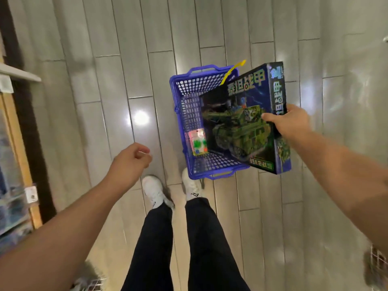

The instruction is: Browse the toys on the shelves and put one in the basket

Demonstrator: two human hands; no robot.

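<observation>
Blurred shelf goods [10, 206] at left edge; basket [190, 114] partly behind toy box [247, 122].

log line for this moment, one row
phase: placing | right hand: holds tank toy box, tilted over blue basket | left hand: loosely curled, holds nothing | basket: on floor, small toy pack inside

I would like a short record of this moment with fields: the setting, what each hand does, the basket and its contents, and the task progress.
setting: shop aisle with grey plank floor; shelf at the left edge
right hand: grips the tank toy box by its edge, tilted over the basket
left hand: holds nothing, fingers loosely curled
basket: blue, standing on the floor in front of the white shoes
contents: small colourful toy pack lying inside
progress: box partly in the basket, not yet released
</observation>
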